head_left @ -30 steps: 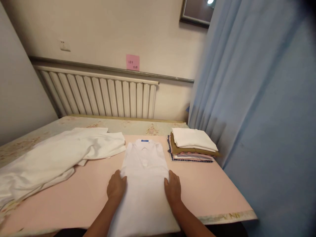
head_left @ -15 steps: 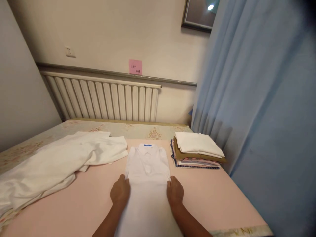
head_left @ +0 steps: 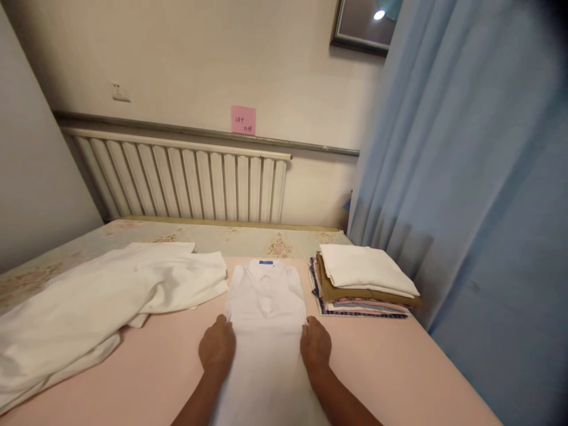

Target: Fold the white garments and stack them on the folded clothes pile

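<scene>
A white shirt [head_left: 266,302] lies in front of me, its sides folded in and its collar with a blue label pointing at the wall. My left hand [head_left: 217,346] pinches the shirt's left edge about midway down. On the opposite edge, at the same height, my right hand [head_left: 316,344] is closed on the fabric. Between the two hands the cloth looks pulled fairly flat. The lower part of the shirt runs out of view at the bottom.
Loose white garments [head_left: 119,290] spread over the left of the pink bed cover [head_left: 386,367]. A stack of folded clothes [head_left: 370,272] sits at the right, beside a blue curtain [head_left: 465,207]. Behind the bed is a radiator [head_left: 186,177].
The camera view has moved slightly closer to the bed, so the folded stack and loose garments sit lower and farther outward. Both hands keep their hold on the shirt's edges.
</scene>
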A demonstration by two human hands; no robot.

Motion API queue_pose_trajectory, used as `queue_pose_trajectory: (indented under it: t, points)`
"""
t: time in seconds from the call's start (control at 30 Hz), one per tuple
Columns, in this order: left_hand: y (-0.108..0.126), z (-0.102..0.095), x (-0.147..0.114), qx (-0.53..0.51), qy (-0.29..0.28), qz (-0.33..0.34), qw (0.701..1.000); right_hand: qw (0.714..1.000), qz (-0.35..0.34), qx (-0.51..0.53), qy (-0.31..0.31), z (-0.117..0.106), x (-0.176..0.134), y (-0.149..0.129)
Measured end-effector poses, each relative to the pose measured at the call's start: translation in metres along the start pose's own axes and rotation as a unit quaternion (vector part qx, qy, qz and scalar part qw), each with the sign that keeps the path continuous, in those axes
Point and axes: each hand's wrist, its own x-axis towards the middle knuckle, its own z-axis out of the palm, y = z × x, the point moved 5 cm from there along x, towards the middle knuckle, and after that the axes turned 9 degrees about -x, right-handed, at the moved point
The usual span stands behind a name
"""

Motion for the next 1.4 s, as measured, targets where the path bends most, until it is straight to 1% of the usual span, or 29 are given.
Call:
queue_pose_trajectory:
  t: [0.27, 0.43, 0.63, 0.77, 0.9, 1.1, 1.3, 1.4]
  points:
    - [0.007, 0.006, 0.027, -0.003, 0.001, -0.005, 1.000, 1.000, 0.006, 0.001, -0.022, 0.011, 0.027, -0.007]
    - [0.011, 0.006, 0.036, -0.021, -0.006, -0.015, 1.000, 0.999, -0.001, 0.001, -0.032, 0.010, 0.039, -0.013]
    - [0.010, 0.000, 0.035, -0.045, -0.024, -0.032, 0.998, 0.997, 0.029, 0.054, -0.039, 0.007, 0.036, -0.008]
    - [-0.001, -0.010, 0.030, -0.065, -0.052, -0.034, 0.996, 0.992, 0.058, 0.073, -0.081, 0.003, 0.029, 0.002]
    - [-0.021, -0.019, 0.016, -0.075, -0.082, -0.033, 0.993, 0.988, 0.068, 0.082, -0.107, -0.009, 0.017, 0.012]
    - [-0.044, -0.019, -0.022, -0.082, -0.108, -0.005, 0.991, 0.987, 0.052, 0.091, -0.121, -0.023, -0.017, 0.021]
    - [-0.062, -0.019, -0.063, -0.075, -0.115, 0.010, 0.991, 0.988, 0.032, 0.091, -0.121, -0.031, -0.055, 0.030]
    - [-0.069, -0.019, -0.083, -0.068, -0.114, 0.006, 0.991, 0.991, 0.026, 0.070, -0.114, -0.034, -0.075, 0.035]
